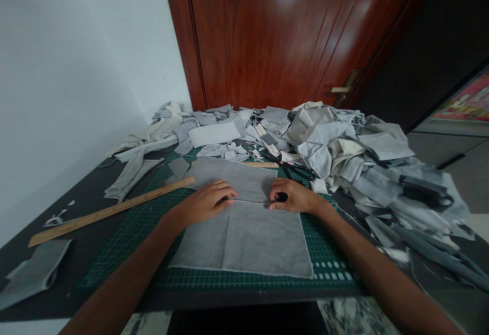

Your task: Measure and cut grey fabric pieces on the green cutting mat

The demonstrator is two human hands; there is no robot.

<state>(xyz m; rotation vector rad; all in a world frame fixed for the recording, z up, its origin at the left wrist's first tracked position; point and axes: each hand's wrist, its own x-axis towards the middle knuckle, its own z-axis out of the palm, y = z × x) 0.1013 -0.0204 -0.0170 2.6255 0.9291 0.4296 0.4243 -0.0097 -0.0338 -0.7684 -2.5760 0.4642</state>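
Grey cloth (263, 238) lies spread out in front of me, with a crease running down its middle. A pale edge crosses it between my hands, and a further grey panel (244, 174) extends beyond that edge. I cannot tell whether the two are one folded piece or separate. My left hand (210, 201) rests at the left of this edge, its thumb and fingertips closed on the cloth. At the right end, my right hand (291, 196) pinches the cloth between curled fingers and thumb. A green cutting mat (133, 238) is underneath.
A wooden ruler (110, 214) slants across the mat's left side. Black-handled scissors (292, 166) lie beyond the cloth. Grey and cream fabric scraps (317, 136) are heaped along the back and right. A folded grey piece (38, 269) sits at the left front, near the wall (95, 70).
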